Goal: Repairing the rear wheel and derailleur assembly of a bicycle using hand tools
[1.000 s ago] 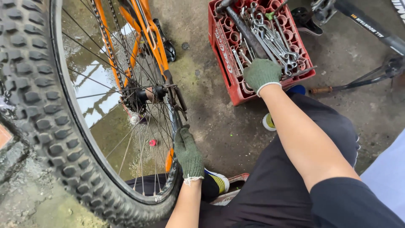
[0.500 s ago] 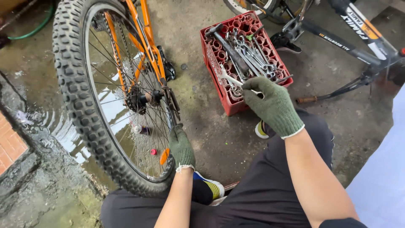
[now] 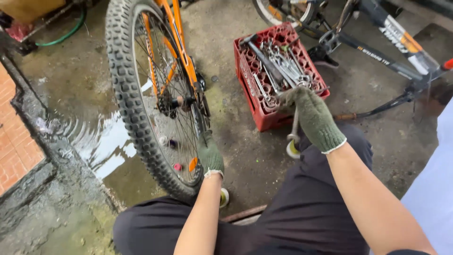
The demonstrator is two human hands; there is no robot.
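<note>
Gripping a wrench (image 3: 295, 123) hanging upright in the clenched right hand (image 3: 314, 117), right of the wheel (image 3: 155, 94) being clasped by the left hand (image 3: 210, 153).

You work in an open-air bicycle repair yard: beside the red crate (image 3: 264, 101) of wrenches (image 3: 283, 66) stands an orange bicycle's knobby wheel (image 3: 151, 94); beyond the crate lies a black bicycle frame (image 3: 387, 47), on wet concrete.
</note>
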